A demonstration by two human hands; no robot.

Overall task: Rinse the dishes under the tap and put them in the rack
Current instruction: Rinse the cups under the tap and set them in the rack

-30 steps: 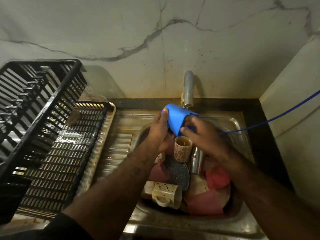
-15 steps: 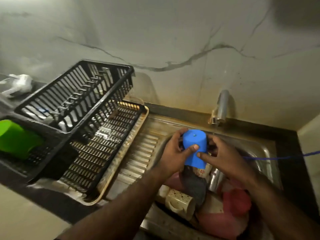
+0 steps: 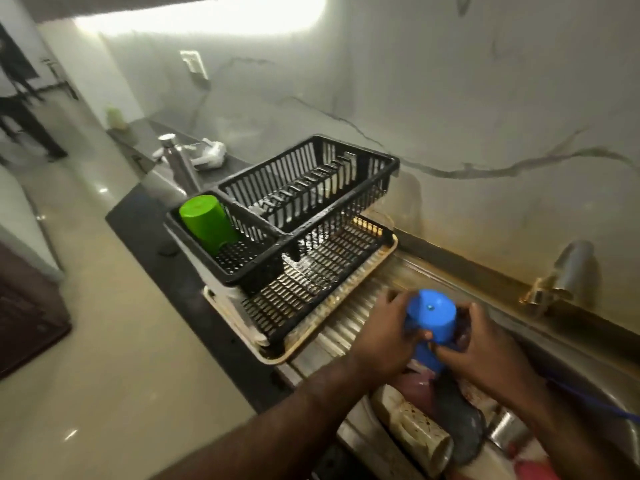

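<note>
A blue plastic cup (image 3: 431,315) is held upside down over the left end of the sink (image 3: 568,351). My left hand (image 3: 384,332) grips its left side and my right hand (image 3: 485,348) grips its right side. The tap (image 3: 561,275) stands on the back ledge to the right of the cup. A black two-tier dish rack (image 3: 311,216) sits to the left on a cream drip tray, with a green cup (image 3: 207,223) upside down in its small end compartment. Several dirty dishes lie in the sink below my hands, among them a patterned mug (image 3: 412,434).
A ribbed steel drainboard (image 3: 349,327) lies between rack and sink. A steel bottle (image 3: 180,161) and a white bag (image 3: 207,154) stand on the dark counter behind the rack. A blue cord (image 3: 602,407) crosses the sink at right. The floor opens to the left.
My view has swung left, bringing the whole rack and the green cup into sight. The blue cup has turned from tilted under the tap to upside down, and sits left of the tap.
</note>
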